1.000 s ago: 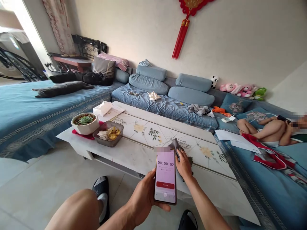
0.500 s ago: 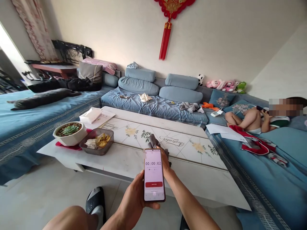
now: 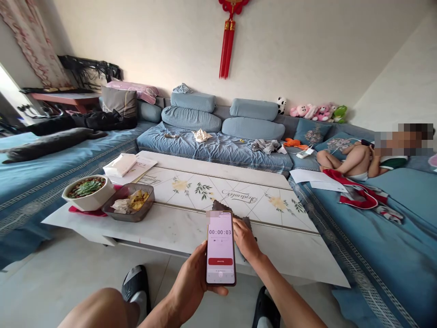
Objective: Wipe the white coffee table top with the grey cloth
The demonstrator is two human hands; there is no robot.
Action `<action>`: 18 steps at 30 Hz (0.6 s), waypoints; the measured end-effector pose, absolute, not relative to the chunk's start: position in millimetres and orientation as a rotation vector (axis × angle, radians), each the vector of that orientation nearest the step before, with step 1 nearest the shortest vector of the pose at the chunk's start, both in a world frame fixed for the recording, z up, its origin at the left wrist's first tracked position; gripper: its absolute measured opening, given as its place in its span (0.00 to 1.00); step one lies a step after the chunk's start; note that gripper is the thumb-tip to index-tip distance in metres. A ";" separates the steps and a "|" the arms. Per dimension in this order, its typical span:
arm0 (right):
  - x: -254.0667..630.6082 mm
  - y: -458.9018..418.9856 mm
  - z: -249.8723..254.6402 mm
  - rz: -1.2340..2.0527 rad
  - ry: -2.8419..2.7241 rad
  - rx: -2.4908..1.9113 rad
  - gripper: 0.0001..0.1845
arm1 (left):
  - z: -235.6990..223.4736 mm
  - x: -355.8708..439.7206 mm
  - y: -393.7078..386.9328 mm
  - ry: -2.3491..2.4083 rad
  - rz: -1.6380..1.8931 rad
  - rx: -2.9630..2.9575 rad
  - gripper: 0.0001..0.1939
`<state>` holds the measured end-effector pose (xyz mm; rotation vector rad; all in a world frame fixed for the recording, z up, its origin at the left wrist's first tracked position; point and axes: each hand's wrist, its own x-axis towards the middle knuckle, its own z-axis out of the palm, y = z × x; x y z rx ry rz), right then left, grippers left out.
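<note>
Now the left grip (image 3: 191, 284) closes around a phone (image 3: 221, 248) showing 00:00:03, a second past the earlier frame, and blocks part of a grey cloth (image 3: 222, 207). The right grip (image 3: 246, 240) presses on it, closure unclear, on the marble bench (image 3: 177, 223), near one succulent bowl (image 3: 88, 193) and one tray of chips (image 3: 128, 202).

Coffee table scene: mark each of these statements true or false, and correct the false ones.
1. The left hand holds a phone showing a timer at 00:00:03. True.
2. The white bowl of succulents stands on the floor. False: it stands on a red mat on the tabletop.
3. The right hand rests on a grey cloth on the table. True.
4. The person's feet are bare. False: the feet are in black slides.
</note>
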<state>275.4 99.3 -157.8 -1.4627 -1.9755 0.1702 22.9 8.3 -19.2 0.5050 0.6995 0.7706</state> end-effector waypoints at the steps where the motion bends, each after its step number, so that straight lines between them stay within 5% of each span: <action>1: 285.9 96.3 -159.5 0.168 -1.965 -1.474 0.21 | -19.9 23.6 8.1 0.694 0.766 0.509 0.27; 18: 522.0 61.8 -190.7 -0.301 -1.309 -2.073 0.29 | -34.7 0.1 -1.1 0.648 0.753 0.532 0.30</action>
